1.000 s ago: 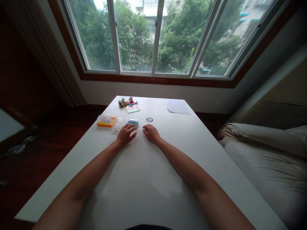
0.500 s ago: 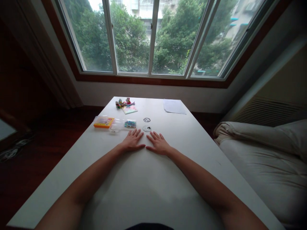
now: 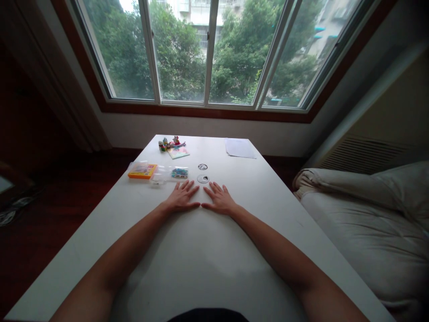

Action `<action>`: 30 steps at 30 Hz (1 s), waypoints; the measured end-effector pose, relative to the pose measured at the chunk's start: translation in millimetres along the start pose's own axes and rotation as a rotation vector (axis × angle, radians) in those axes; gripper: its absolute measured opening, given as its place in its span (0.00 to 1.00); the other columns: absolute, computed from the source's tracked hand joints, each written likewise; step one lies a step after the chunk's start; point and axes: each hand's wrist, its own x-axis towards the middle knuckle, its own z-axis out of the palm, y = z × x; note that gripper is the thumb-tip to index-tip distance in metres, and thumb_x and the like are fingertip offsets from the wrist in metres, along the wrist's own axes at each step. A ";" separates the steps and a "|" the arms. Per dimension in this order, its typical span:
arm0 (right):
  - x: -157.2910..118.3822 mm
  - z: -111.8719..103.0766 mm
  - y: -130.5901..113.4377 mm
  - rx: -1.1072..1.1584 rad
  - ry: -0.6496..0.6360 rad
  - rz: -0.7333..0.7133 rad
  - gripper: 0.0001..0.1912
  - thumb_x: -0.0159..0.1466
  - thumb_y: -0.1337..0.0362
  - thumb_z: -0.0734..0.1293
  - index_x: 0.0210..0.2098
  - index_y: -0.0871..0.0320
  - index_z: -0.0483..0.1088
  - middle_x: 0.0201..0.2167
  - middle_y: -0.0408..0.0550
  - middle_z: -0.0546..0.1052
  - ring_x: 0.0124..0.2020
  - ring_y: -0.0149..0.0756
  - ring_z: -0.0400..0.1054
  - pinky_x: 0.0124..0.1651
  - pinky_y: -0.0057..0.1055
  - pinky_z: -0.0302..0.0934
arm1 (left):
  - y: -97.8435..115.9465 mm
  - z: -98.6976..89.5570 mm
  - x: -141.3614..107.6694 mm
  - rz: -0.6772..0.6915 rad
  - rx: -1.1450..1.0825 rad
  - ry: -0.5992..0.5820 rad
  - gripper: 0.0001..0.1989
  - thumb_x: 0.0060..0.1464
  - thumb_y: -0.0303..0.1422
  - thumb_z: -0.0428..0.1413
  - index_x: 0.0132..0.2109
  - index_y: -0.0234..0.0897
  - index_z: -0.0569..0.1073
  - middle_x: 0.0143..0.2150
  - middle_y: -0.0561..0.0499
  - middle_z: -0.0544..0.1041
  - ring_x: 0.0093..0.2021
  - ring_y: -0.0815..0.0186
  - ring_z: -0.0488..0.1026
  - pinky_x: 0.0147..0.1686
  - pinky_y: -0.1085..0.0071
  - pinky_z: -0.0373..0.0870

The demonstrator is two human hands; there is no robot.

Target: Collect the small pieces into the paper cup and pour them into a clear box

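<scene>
My left hand (image 3: 182, 197) lies flat on the white table (image 3: 208, 250), fingers spread, holding nothing. Beside it my right hand (image 3: 219, 198) rests palm down with its fingers apart, the two thumbs nearly touching. Just beyond the fingertips is a round clear piece with a dark mark (image 3: 203, 179), and behind that a smaller round piece with dark lines (image 3: 203, 167). A clear box with blue-green small pieces (image 3: 180, 172) sits beyond my left hand. Left of it are an open clear case (image 3: 159, 175) and a yellow-orange box (image 3: 142, 171).
Small colourful figurines (image 3: 165, 144) stand at the table's far left by a pastel card (image 3: 178, 152). White paper sheets (image 3: 240, 148) lie at the far right. A window (image 3: 208, 53) is behind the table, and a cushioned seat (image 3: 362, 214) stands to the right.
The camera view has shifted slightly, so the scene sits a little further left. Both hands and the objects keep their places on the table.
</scene>
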 end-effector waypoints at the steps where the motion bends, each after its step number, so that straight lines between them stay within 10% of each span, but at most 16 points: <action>1: 0.2 0.0 0.2 -0.001 0.005 -0.007 0.48 0.62 0.29 0.53 0.73 0.48 0.47 0.74 0.52 0.43 0.74 0.54 0.35 0.71 0.59 0.30 | -0.1 -0.1 -0.1 0.001 -0.001 -0.001 0.45 0.56 0.66 0.42 0.74 0.50 0.48 0.76 0.47 0.42 0.75 0.47 0.38 0.69 0.45 0.33; 30: -2.4 2.5 6.0 -0.007 -0.008 -0.043 0.45 0.65 0.31 0.51 0.73 0.47 0.45 0.75 0.51 0.40 0.75 0.52 0.32 0.71 0.59 0.27 | -6.2 -3.9 4.7 0.094 0.001 -0.023 0.42 0.59 0.63 0.41 0.74 0.52 0.45 0.76 0.49 0.40 0.75 0.49 0.35 0.70 0.46 0.33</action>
